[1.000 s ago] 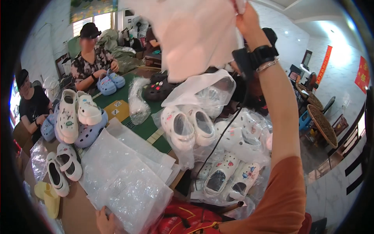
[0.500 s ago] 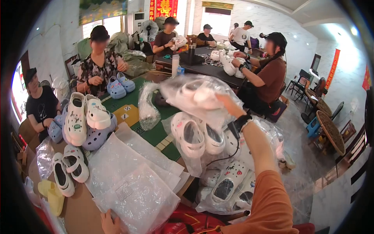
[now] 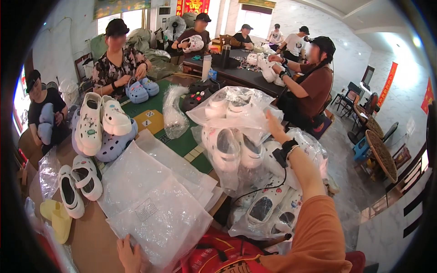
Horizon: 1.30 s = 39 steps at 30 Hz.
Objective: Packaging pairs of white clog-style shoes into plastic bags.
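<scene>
A clear bag [image 3: 234, 107] holding a pair of white clogs [image 3: 226, 105] is held up by the right hand [image 3: 273, 125], above the right side of the surface [image 3: 98, 236]. The bag's right edge is met by the outstretched fingers; whether they are closed on the plastic cannot be told. A black band [image 3: 286, 150] is worn on that wrist, with a thin black cable hanging from it, and the forearm runs back into an orange sleeve [image 3: 314, 241].

Just below the raised bag, more bagged white clogs [image 3: 227, 148] are stacked, and further bagged pairs [image 3: 273, 207] lie lower, at the right edge of the surface.

The left hand [image 3: 129, 255] is laid at the near edge of a pile of flat empty bags [image 3: 154, 200], its fingers resting on the top bag; no grip on it can be made out. The pile is spread across the brown surface in front of the person.

To the left of the pile, a loose white pair [image 3: 77, 184] and a yellow pair [image 3: 55, 218] lie. Behind them, white clogs [image 3: 101, 120] are stacked upon lilac ones. A green mat [image 3: 157, 116] covers the far part of the surface, and a bunched clear bag [image 3: 173, 113] stands on it.

Other people are seated around this surface and a darker table behind, several with clogs in their hands.
</scene>
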Motion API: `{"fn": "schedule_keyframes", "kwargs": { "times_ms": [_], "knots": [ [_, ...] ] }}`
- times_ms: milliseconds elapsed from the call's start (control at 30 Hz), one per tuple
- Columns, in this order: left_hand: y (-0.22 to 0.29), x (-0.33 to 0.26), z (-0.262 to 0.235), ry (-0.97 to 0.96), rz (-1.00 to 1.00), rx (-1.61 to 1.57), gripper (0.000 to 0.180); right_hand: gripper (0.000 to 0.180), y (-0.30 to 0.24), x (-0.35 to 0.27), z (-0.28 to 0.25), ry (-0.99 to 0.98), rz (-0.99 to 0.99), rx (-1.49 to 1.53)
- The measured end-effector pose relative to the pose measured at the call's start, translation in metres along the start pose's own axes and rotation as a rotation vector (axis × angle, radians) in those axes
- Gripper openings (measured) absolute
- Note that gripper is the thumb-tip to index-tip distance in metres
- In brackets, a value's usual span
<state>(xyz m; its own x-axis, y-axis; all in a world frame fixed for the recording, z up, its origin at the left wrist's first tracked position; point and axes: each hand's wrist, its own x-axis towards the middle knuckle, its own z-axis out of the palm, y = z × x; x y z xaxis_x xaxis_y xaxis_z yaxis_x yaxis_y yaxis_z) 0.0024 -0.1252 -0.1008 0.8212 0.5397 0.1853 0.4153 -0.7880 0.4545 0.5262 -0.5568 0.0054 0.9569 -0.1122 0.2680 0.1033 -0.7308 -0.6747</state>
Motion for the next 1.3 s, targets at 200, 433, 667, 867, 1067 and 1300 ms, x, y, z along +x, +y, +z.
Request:
{"fn": "schedule_keyframes", "kwargs": {
  "times_ms": [200, 433, 667, 867, 1067, 1300],
  "knots": [
    [0.007, -0.003, -0.009, -0.038, -0.032, 0.028, 0.046, 0.057, 0.072, 0.012, -0.011, -0.008, -0.280, -0.445],
    [0.051, 0.004, -0.016, -0.078, 0.036, 0.166, 0.053, 0.011, 0.009, -0.013, -0.025, 0.004, -0.719, -0.764],
    [0.062, 0.015, 0.001, -0.194, 0.155, 0.403, 0.061, 0.024, -0.068, -0.001, -0.046, -0.010, -0.717, -0.558],
    [0.068, 0.027, -0.005, -0.302, 0.130, 0.339, 0.060, 0.027, -0.056, 0.101, -0.059, -0.098, -0.672, 0.051],
    [0.062, 0.023, -0.002, -0.236, 0.175, 0.364, 0.060, 0.022, -0.087, 0.131, -0.147, 0.508, -0.769, -0.101],
    [0.059, 0.028, -0.005, -0.298, 0.086, 0.348, 0.061, 0.030, -0.245, -0.014, -0.157, -0.310, -0.649, 0.840]
  ]
}}
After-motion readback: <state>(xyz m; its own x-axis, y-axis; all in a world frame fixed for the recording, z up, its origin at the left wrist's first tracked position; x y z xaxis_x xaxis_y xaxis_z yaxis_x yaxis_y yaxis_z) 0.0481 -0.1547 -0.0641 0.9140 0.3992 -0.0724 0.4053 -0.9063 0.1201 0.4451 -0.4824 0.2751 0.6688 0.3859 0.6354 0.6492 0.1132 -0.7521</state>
